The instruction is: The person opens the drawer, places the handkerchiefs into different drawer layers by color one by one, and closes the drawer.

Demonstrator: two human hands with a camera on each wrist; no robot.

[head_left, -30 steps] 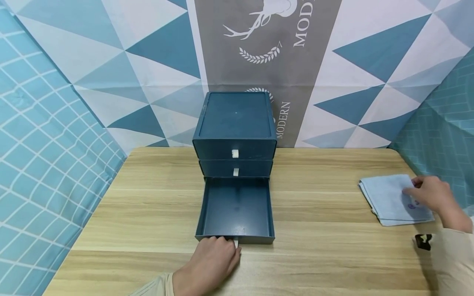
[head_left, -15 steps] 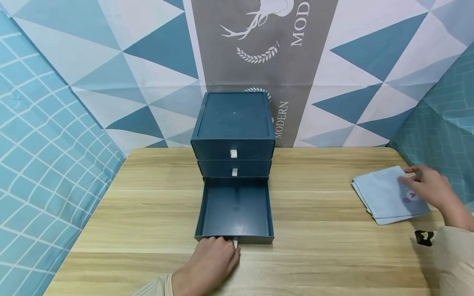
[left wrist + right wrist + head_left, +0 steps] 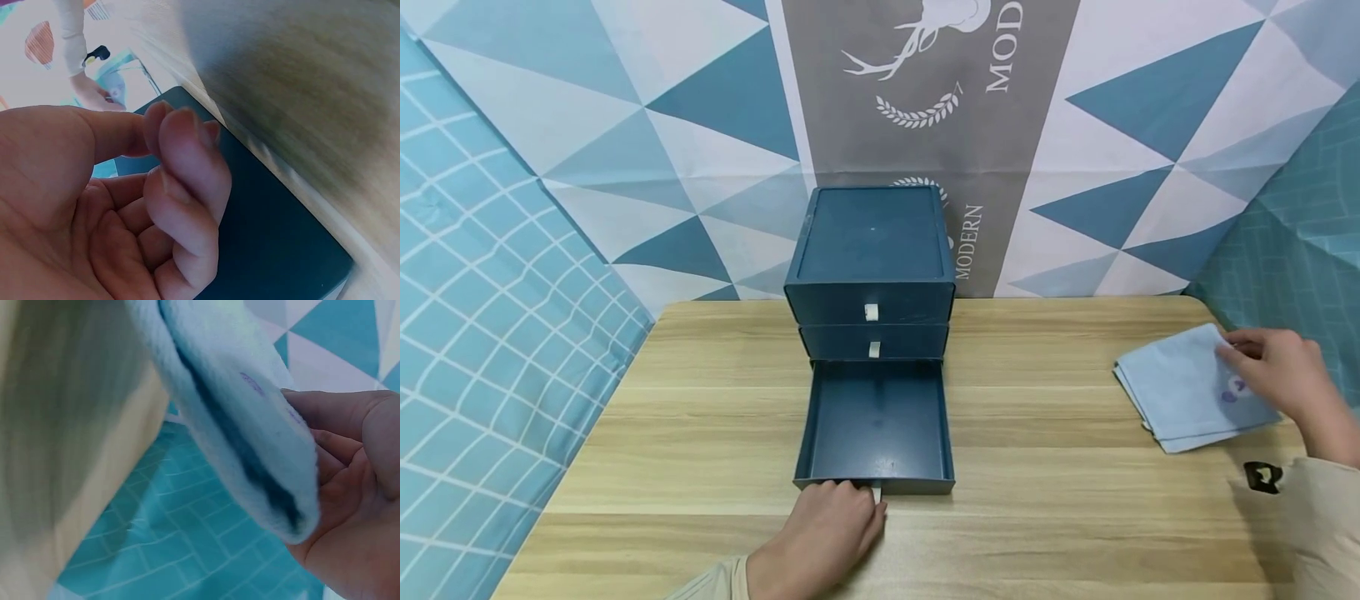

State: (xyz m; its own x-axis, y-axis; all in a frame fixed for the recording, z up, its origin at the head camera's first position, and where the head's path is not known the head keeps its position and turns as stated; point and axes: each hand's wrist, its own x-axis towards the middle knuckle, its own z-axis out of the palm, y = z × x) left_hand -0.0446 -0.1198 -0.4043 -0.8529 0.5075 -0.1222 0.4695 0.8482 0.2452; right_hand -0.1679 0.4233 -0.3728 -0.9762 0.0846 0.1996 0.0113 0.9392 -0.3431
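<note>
A dark blue drawer unit (image 3: 872,242) stands at the middle of the table, its bottom drawer (image 3: 880,421) pulled out with nothing inside. At that drawer's front, my left hand (image 3: 831,533) pinches the small white pull tab (image 3: 877,494). The left wrist view shows curled fingers (image 3: 194,169) and thumb meeting against the dark drawer front; the tab is hidden there. Far to the right, my right hand (image 3: 1285,371) pinches the far edge of a folded light blue towel (image 3: 1187,387) between thumb and fingers. The towel's folded layers and purple print show in the right wrist view, its edge raised.
Two closed drawers with white tabs sit above the pulled-out one. A small black object (image 3: 1262,477) lies beside the right sleeve. Behind the wooden table (image 3: 1045,517) hangs a patterned cloth (image 3: 700,150), with blue cloths at both sides.
My right hand has shifted away from me, lifting the towel's far edge and turning the towel a little. The left hand keeps its place at the drawer tab.
</note>
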